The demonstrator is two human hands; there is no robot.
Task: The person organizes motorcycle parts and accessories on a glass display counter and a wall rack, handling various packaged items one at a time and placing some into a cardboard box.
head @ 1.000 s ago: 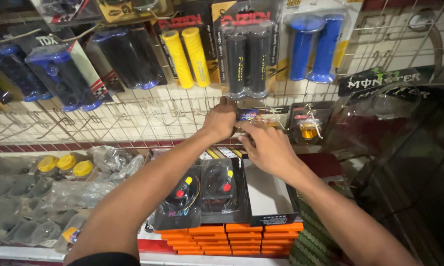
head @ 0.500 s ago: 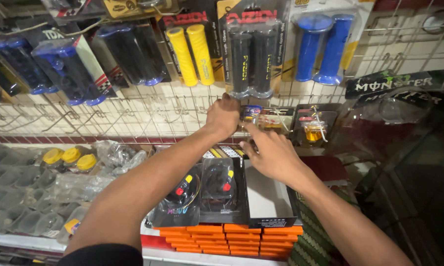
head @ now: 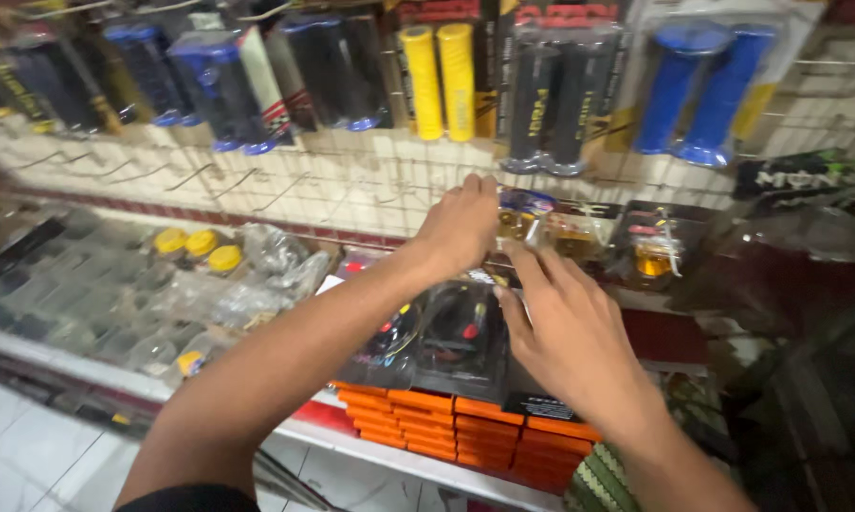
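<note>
grips (head: 439,81): matt rubber, ribbed | packs (head: 532,220): shiny clear plastic | rack (head: 285,180): thin metal wire | boxes (head: 427,422): smooth orange card | bags (head: 257,284): crinkly clear plastic | floor (head: 10,465): glossy white tile

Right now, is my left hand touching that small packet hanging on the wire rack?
Cannot tell: in the head view the left hand overlaps the small packet, hiding any contact.

Single head view, worn high, tilted slightly down and forward at wire rack (head: 285,180) of hanging grip packs (head: 437,81). Close range, arms reaching in from bottom edge. Shelf (head: 67,356) below at left. No second view.
</note>
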